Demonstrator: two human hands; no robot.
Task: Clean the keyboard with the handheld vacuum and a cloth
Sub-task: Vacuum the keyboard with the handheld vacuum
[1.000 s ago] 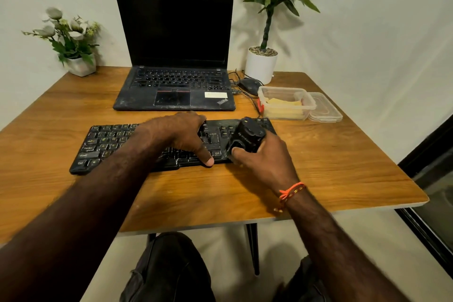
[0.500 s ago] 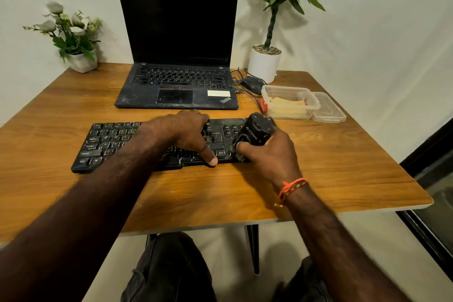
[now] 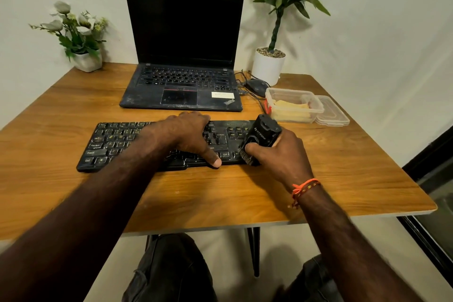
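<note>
Since a second ago the handheld vacuum (image 3: 263, 136) has slid rightward to the keyboard's (image 3: 117, 142) right end, brush on the keys; vacuuming probably nears its last section. Right hand (image 3: 282, 154) grips the vacuum, fingers wrapped round. Left hand (image 3: 191, 137) lies flat at mid-keyboard, pinning it. Cloth likely in the clear container (image 3: 294, 105), upper right, close behind the vacuum. Bare worktop (image 3: 355, 167) to the right; near edge below.

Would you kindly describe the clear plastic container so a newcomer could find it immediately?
Start at the open laptop at the back of the wooden table. Just to its right, in front of the white plant pot, sits the clear container. Unlike the flat lid beside it, it is deep and holds something yellow.
</note>
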